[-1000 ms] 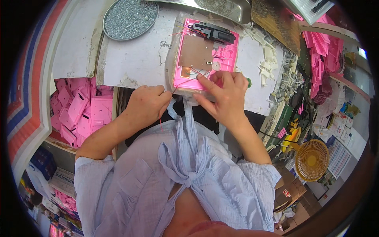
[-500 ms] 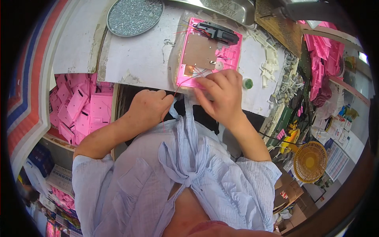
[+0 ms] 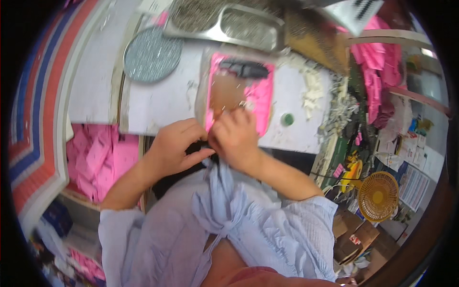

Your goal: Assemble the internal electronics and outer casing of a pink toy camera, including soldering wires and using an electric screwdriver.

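A pink plastic housing lies on the white bench in front of me, blurred. Inside it are a long black part and a brown board. At the housing's near left corner my two hands meet. My left hand is closed, its fingers curled and its thumb reaching to the other hand. My right hand is closed too, its knuckles over the near edge of the board. Whatever sits between the fingertips is hidden, and no wire can be made out there.
A round tray of small metal pieces and a steel tray stand behind. To the right are a small green-topped item and scattered pale plastic pieces. Pink parts fill a compartment at left. A yellow fan stands at right.
The view has shifted, so the bench sits lower. My left hand has come across to my right hand, whose fingers have curled in. The red wire near my left hand no longer shows.
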`<state>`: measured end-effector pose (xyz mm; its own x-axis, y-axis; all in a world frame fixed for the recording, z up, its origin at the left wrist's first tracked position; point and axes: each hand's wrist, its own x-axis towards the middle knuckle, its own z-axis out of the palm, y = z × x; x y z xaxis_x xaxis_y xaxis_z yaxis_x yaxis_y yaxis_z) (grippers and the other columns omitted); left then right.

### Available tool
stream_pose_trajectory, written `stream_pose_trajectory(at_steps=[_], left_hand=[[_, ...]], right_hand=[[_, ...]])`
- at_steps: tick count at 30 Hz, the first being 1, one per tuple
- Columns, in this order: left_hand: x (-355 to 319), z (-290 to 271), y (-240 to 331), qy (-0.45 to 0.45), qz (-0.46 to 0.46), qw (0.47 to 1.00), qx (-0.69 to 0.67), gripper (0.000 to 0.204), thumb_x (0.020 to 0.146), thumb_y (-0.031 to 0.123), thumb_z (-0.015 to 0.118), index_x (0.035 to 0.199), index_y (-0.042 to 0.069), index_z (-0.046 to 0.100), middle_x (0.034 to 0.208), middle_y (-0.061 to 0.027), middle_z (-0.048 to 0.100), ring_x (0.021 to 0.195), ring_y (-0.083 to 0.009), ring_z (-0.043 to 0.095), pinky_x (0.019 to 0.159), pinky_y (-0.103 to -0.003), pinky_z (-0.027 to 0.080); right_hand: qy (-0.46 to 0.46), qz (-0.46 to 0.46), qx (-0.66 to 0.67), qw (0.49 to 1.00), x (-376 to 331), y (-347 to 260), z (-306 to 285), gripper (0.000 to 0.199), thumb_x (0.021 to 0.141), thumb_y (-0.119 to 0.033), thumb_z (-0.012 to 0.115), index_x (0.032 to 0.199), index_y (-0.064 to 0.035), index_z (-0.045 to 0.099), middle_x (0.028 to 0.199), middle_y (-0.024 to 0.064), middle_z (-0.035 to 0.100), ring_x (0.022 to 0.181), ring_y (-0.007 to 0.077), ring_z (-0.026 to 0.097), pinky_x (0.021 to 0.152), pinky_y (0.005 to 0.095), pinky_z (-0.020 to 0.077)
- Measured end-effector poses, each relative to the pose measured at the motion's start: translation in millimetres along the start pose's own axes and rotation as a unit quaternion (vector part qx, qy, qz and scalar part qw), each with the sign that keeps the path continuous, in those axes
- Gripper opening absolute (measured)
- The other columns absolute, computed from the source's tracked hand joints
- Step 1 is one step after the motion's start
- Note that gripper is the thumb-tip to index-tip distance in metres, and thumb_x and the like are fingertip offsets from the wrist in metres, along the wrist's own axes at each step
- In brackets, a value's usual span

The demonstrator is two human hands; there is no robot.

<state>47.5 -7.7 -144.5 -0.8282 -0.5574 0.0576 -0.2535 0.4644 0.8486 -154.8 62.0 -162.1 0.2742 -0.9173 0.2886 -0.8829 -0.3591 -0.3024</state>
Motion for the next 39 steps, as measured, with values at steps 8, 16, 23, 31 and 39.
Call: stream_pose_trajectory(at_steps=[8, 16, 23, 31, 39], left_hand=[[20, 5, -40, 0.048, 0.137, 0.986, 0.086, 0.022, 0.08, 0.018, 0.083, 0.094, 0.009, 0.068, 0.083, -0.0086, 0.056, 0.071, -0.029, 0.06, 0.061, -0.041, 0.048], [27, 14, -36, 0.051, 0.107, 0.992, 0.048, 0.026, 0.072, 0.013, 0.09, 0.09, 0.009, 0.072, 0.08, -0.0069, 0.059, 0.068, -0.0252, 0.061, 0.058, -0.037, 0.049], [12, 12, -37, 0.06, 0.069, 0.994, 0.061, 0.026, 0.073, 0.013, 0.09, 0.091, 0.009, 0.072, 0.081, -0.0083, 0.06, 0.07, -0.026, 0.061, 0.059, -0.036, 0.049], [17, 6, -30, 0.056, 0.054, 0.996, 0.048, 0.025, 0.074, 0.009, 0.087, 0.091, 0.006, 0.069, 0.081, -0.0091, 0.056, 0.069, -0.0263, 0.06, 0.059, -0.036, 0.048], [23, 16, -30, 0.077, 0.072, 0.993, 0.045, 0.026, 0.074, 0.01, 0.088, 0.092, 0.006, 0.07, 0.082, -0.0085, 0.056, 0.07, -0.0256, 0.06, 0.06, -0.036, 0.049]], right_hand=[[0.046, 0.07, 0.188, 0.978, 44, 136, -101, 0.014, 0.081, -0.012, 0.081, 0.093, -0.0115, 0.075, 0.084, 0.0044, 0.069, 0.079, 0.0228, 0.064, 0.075, 0.0378, 0.0492], [0.36, 0.026, -0.241, 0.901, 185, 363, -193, 0.018, 0.085, -0.018, 0.075, 0.102, -0.015, 0.079, 0.103, 0.0041, 0.075, 0.099, 0.0292, 0.063, 0.09, 0.0394, 0.0511], [0.381, -0.055, -0.228, 0.895, 229, 363, -170, 0.01, 0.079, -0.002, 0.069, 0.086, -0.0052, 0.062, 0.09, 0.0149, 0.062, 0.095, 0.0398, 0.057, 0.086, 0.0455, 0.0481], [0.378, 0.019, -0.152, 0.913, 188, 334, -201, 0.013, 0.081, -0.009, 0.076, 0.093, -0.0051, 0.075, 0.093, 0.0134, 0.071, 0.093, 0.0328, 0.063, 0.087, 0.0419, 0.0484], [0.341, -0.014, -0.212, 0.916, 213, 378, -181, 0.013, 0.083, -0.008, 0.069, 0.095, -0.0062, 0.072, 0.094, 0.0134, 0.067, 0.093, 0.0376, 0.061, 0.083, 0.0454, 0.0507]])
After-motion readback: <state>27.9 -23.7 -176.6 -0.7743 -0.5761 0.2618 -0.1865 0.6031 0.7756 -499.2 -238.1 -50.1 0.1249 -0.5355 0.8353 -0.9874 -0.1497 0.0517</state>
